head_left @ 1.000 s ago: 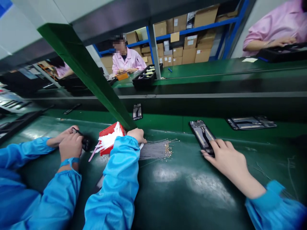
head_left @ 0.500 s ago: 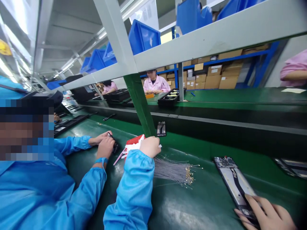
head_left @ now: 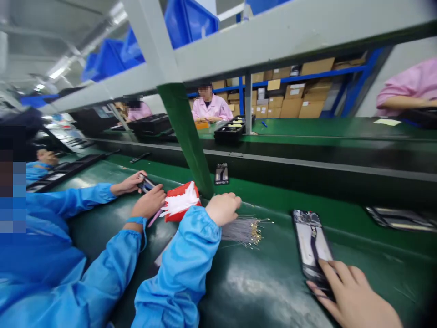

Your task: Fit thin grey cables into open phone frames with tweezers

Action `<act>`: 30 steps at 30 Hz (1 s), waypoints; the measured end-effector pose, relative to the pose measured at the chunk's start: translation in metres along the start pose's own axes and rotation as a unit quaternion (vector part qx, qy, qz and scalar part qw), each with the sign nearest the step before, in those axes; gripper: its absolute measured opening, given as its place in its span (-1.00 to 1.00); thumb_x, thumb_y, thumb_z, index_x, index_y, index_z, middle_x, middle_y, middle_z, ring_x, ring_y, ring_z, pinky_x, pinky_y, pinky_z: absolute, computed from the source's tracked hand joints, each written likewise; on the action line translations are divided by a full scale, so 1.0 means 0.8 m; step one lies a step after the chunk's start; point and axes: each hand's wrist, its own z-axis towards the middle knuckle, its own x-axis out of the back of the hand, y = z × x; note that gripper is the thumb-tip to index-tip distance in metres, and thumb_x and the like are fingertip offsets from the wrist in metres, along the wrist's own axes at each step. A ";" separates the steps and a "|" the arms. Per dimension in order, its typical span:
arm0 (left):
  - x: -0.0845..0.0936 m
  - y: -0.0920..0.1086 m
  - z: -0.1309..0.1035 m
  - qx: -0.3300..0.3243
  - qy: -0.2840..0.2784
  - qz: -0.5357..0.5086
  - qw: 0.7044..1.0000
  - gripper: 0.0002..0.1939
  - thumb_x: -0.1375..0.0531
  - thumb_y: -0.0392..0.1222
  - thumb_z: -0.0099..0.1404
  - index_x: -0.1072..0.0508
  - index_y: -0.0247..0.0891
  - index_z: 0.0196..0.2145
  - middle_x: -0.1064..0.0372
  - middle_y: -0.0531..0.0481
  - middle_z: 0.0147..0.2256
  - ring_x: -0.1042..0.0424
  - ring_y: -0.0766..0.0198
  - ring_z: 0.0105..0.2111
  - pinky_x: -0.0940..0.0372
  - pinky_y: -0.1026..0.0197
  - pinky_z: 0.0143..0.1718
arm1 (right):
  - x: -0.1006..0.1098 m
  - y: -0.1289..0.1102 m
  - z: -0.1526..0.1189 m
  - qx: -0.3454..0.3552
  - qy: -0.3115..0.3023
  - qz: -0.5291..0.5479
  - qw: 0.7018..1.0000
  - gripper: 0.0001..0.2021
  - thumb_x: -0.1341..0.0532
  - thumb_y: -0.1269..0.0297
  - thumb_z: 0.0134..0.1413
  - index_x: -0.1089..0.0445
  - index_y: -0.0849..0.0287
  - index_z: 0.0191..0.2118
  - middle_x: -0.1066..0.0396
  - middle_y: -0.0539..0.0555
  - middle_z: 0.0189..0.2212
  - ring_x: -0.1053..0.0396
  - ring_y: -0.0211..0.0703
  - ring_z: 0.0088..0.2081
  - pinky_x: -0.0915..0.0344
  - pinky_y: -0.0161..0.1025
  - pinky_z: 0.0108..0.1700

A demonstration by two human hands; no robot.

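My left hand (head_left: 223, 209), in a blue sleeve, is raised just right of a red box (head_left: 196, 185) full of white strips (head_left: 180, 201). Its fingers are curled closed; what they hold, if anything, is hidden. Below and beyond it lies a bundle of thin grey cables (head_left: 241, 231) with gold-coloured ends, partly covered by the hand. At the right, my right hand (head_left: 358, 294) grips the near end of an opened phone (head_left: 319, 243), thumb on the left edge and fingers over the top. A circuit board and a black flex cable show inside the phone.
Another opened phone (head_left: 221, 174) lies by the green post (head_left: 186, 136); more phone parts (head_left: 399, 218) lie far right. A co-worker's hands (head_left: 148, 198) hold a phone at left, close to the red box. A grey shelf beam (head_left: 273, 54) crosses above the bench.
My left hand has moved right, away from the red box, whose white strips now show more fully. The view has shifted; my right hand still grips the phone.
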 end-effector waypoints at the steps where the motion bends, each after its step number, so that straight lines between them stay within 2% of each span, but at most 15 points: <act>1: -0.008 0.016 0.005 -0.048 -0.024 -0.002 0.999 -0.81 -0.23 -0.16 0.10 -0.38 -0.20 -0.28 -0.32 0.03 -0.29 -0.36 0.24 -0.27 -0.31 0.20 -0.28 | 0.009 -0.012 0.000 0.009 -0.015 -0.008 1.000 -0.73 -0.06 0.11 0.03 -0.30 0.14 -0.20 -0.34 0.20 -0.34 -0.27 0.04 -0.35 -0.29 -0.13 -0.50; 3: -0.024 0.043 0.013 -0.135 -0.038 0.016 0.990 -0.82 -0.23 -0.19 0.08 -0.37 -0.19 -0.31 -0.31 0.03 -0.32 -0.37 0.23 -0.29 -0.30 0.23 -0.33 | 0.020 -0.036 0.001 0.038 -0.031 0.013 0.999 -0.74 -0.02 0.21 0.08 -0.29 0.21 -0.16 -0.32 0.19 -0.35 -0.28 -0.04 -0.36 -0.29 -0.23 -0.53; 5: -0.040 0.062 0.021 -0.181 -0.005 0.051 0.982 -0.84 -0.18 -0.21 0.13 -0.34 -0.23 -0.29 -0.29 -0.01 -0.31 -0.35 0.21 -0.28 -0.28 0.21 -0.33 | 0.024 -0.053 0.003 0.073 -0.042 0.041 0.996 -0.77 0.02 0.34 0.10 -0.28 0.23 -0.16 -0.32 0.17 -0.38 -0.29 -0.10 -0.37 -0.28 -0.27 -0.50; 8: -0.060 0.074 0.031 -0.185 0.051 0.076 0.978 -0.87 -0.14 -0.21 0.18 -0.32 -0.26 -0.28 -0.27 -0.05 -0.29 -0.31 0.17 -0.24 -0.26 0.17 -0.27 | 0.021 -0.066 0.011 0.107 -0.061 0.074 0.990 -0.84 0.01 0.39 0.10 -0.30 0.20 -0.28 -0.31 0.11 -0.44 -0.28 -0.12 -0.42 -0.24 -0.26 -0.50; 11: -0.074 0.080 0.039 -0.187 0.067 0.085 0.976 -0.88 -0.11 -0.22 0.20 -0.31 -0.27 -0.27 -0.26 -0.07 -0.26 -0.28 0.15 -0.22 -0.24 0.12 -0.24 | 0.014 -0.070 0.027 0.113 -0.085 0.097 0.985 -0.89 -0.08 0.30 0.08 -0.30 0.19 -0.38 -0.30 0.08 -0.47 -0.26 -0.12 -0.45 -0.21 -0.22 -0.47; 16: -0.087 0.088 0.043 -0.177 0.088 0.095 0.976 -0.91 -0.08 -0.33 0.19 -0.31 -0.30 -0.30 -0.25 -0.10 -0.29 -0.25 0.13 -0.24 -0.20 0.11 -0.26 | 0.005 -0.074 0.051 0.111 -0.098 0.097 0.984 -0.83 -0.16 0.20 0.04 -0.29 0.21 -0.40 -0.32 0.07 -0.48 -0.27 -0.13 -0.43 -0.15 -0.21 -0.44; 21: -0.093 0.088 0.047 -0.163 0.095 0.101 0.977 -0.85 0.03 -0.39 0.23 -0.32 -0.30 -0.32 -0.25 -0.12 -0.32 -0.24 0.14 -0.27 -0.17 0.12 -0.29 | 0.002 -0.074 0.055 0.068 -0.125 0.098 0.985 -0.84 -0.13 0.21 0.08 -0.27 0.19 -0.41 -0.32 0.05 -0.50 -0.27 -0.16 -0.45 -0.10 -0.24 -0.44; 25: -0.093 0.087 0.047 -0.172 0.089 0.103 0.976 -0.84 0.04 -0.39 0.23 -0.32 -0.31 -0.34 -0.26 -0.13 -0.34 -0.24 0.12 -0.28 -0.14 0.11 -0.30 | 0.009 -0.067 0.058 0.024 -0.145 0.116 0.982 -0.85 -0.11 0.22 0.09 -0.28 0.20 -0.39 -0.33 0.08 -0.46 -0.27 -0.14 -0.41 -0.14 -0.24 -0.41; 28: -0.091 0.095 0.037 -0.207 0.090 0.094 0.970 -0.86 0.03 -0.37 0.22 -0.32 -0.30 -0.36 -0.26 -0.11 -0.36 -0.24 0.13 -0.30 -0.12 0.10 -0.32 | 0.021 -0.053 0.061 -0.057 -0.083 0.218 0.971 -0.89 -0.10 0.28 0.08 -0.28 0.21 -0.34 -0.29 0.10 -0.40 -0.25 -0.12 -0.32 -0.20 -0.21 -0.32; 30: -0.092 0.105 0.027 -0.259 0.101 0.072 0.958 -0.88 0.01 -0.31 0.23 -0.31 -0.28 -0.37 -0.25 -0.08 -0.37 -0.23 0.14 -0.31 -0.11 0.11 -0.32 | 0.029 -0.043 0.062 -0.131 -0.022 0.313 0.940 -0.92 -0.06 0.33 0.10 -0.27 0.20 -0.32 -0.25 0.10 -0.35 -0.24 -0.13 -0.25 -0.22 -0.20 -0.23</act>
